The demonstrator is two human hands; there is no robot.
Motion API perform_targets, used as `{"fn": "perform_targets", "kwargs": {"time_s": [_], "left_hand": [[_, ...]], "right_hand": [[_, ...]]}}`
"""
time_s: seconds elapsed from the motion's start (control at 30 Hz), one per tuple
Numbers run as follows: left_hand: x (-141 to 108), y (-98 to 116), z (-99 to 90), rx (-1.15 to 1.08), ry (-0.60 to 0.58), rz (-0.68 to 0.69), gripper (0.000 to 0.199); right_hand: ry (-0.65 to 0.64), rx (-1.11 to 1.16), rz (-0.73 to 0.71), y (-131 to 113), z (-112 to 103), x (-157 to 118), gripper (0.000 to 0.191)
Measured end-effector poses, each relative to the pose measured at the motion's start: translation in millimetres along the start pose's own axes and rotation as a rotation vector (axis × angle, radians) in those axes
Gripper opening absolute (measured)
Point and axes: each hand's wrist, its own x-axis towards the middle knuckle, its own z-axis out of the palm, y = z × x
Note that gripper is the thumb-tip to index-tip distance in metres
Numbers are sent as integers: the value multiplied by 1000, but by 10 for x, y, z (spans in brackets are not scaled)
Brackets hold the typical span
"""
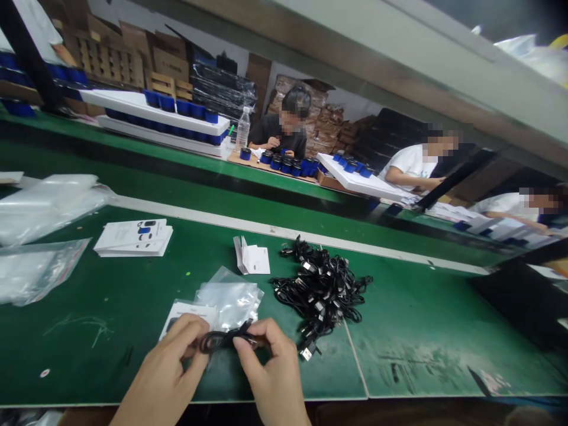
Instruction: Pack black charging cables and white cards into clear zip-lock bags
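A black USB cable, coiled and tied in the middle, is held over the green bench near its front edge. My left hand pinches the looped end between thumb and fingers. At the other end, my right hand grips the cable near its plug, which the fingers partly hide. Just beyond both hands lie clear plastic bags and a printed white leaflet, partly covered by my left hand. To the right of my right hand is a tangled pile of similar black cables with silver plugs.
A stack of printed leaflets lies at the left, and small folded papers stand near the pile. Large plastic bags cover the far left. Across the bench, several people sit by trays of blue containers.
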Motion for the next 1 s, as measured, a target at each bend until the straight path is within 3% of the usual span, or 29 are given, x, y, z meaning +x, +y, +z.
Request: {"fn": "perform_targets", "kwargs": {"time_s": [0.23,0.47,0.57,0.73,0.8,0.9,1.0], "left_hand": [[-48,-47,0,181,202,84,21],[-52,-42,37,297,397,239,20],[-58,-9,39,331,396,282,19],[-107,1,59,351,331,301,15],[-137,-19,64,343,311,299,12],[-179,-41,66,305,302,287,10],[-222,-20,88,256,267,279,10]], "right_hand": [[203,-355,-447,153,58,-75,15],[374,-479,-597,191,295,-144,22],[294,-314,-466,189,315,-158,19],[90,228,206,232,316,-174,18],[43,472,363,256,341,-207,24],[-57,666,410,227,335,-247,38],[-214,464,201,102,237,-212,20]]}}
